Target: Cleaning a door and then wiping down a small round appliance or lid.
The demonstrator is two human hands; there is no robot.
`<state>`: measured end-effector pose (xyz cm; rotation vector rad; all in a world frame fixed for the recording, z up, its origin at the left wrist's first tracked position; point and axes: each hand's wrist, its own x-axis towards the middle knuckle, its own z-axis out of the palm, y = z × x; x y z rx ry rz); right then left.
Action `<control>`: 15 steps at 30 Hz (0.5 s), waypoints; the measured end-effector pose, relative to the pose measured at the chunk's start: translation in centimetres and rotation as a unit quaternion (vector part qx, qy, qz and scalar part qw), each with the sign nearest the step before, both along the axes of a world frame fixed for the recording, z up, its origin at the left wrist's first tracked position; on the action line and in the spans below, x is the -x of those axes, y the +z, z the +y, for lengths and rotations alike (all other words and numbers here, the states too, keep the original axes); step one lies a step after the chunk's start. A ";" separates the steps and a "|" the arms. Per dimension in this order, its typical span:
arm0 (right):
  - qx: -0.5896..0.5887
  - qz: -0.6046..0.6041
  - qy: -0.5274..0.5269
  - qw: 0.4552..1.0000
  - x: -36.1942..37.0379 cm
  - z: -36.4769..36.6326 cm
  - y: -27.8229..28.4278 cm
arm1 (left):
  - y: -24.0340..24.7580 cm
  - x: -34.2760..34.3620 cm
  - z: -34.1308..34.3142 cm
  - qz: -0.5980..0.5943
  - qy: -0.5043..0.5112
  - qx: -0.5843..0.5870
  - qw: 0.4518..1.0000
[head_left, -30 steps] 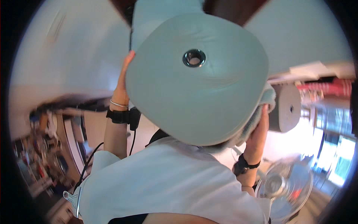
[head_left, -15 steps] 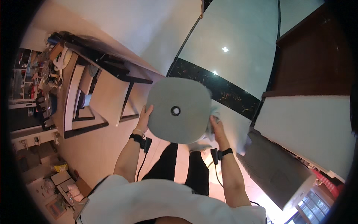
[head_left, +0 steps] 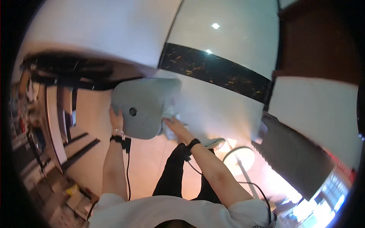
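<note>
A grey stool [head_left: 146, 100] with a rounded square seat and a small dark-rimmed hole is held up in front of me, its seat facing me. My left hand [head_left: 116, 121] grips the seat's left edge, thumb on the top face. At the right edge my right hand [head_left: 175, 127] is closed on a pale, crumpled cloth [head_left: 169, 112], which lies against the stool's side. Motion smears the cloth and the far right corner. The stool's underside and legs are hidden.
Dark-framed chairs [head_left: 76, 70] and a cluttered table [head_left: 53, 125] stand on the left. A round white stand base [head_left: 243, 155] with a pole is on the floor near my right foot. A grey ribbed, box-like piece [head_left: 296, 155] stands at right. A black marble strip [head_left: 216, 72] crosses the floor ahead.
Both hands have carried the stool to the left, towards the chairs, and it has tilted. My right arm now reaches across my body. My view has turned, and the stand base has come into sight.
</note>
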<state>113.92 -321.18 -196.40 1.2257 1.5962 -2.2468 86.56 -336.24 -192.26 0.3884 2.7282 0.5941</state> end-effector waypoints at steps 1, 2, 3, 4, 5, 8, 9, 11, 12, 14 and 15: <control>-0.042 -0.036 0.039 0.998 -0.4 0.3 1.3 | 0.8 -2.0 1.8 0.099 -0.079 0.042 0.991; -0.081 -0.066 0.075 0.992 -0.4 0.0 3.0 | 1.8 -2.9 2.8 0.161 -0.152 0.029 0.975; -0.079 -0.048 0.040 0.995 -1.3 0.4 4.2 | 4.0 -5.9 5.7 0.079 -0.154 -0.041 0.984; -0.080 -0.022 0.010 0.996 -2.0 0.6 6.0 | 4.7 -7.7 6.6 0.007 -0.164 -0.100 0.981; -0.054 -0.032 -0.047 0.997 -3.5 1.1 7.6 | 5.3 -10.7 8.4 -0.199 -0.099 -0.194 0.955; 0.098 0.068 -0.218 0.969 -9.6 4.9 17.5 | 10.6 -20.7 14.4 -0.432 -0.219 -0.221 0.846; 0.056 0.081 -0.218 0.971 -11.6 5.6 21.3 | 8.5 -22.6 13.5 -0.544 -0.130 -0.204 0.804; -0.039 0.086 -0.263 0.960 -17.4 6.6 27.0 | 14.5 -28.1 18.2 -0.648 -0.228 -0.248 0.683; -0.081 0.094 -0.286 0.950 -19.9 6.7 29.7 | 17.1 -30.3 20.0 -0.687 -0.216 -0.255 0.645; -0.136 0.081 -0.361 0.919 -24.7 6.0 35.3 | 24.0 -33.6 22.2 -0.672 -0.337 -0.210 0.625; -0.158 0.093 -0.410 0.893 -27.8 5.5 38.4 | 26.9 -36.0 23.1 -0.642 -0.409 -0.180 0.624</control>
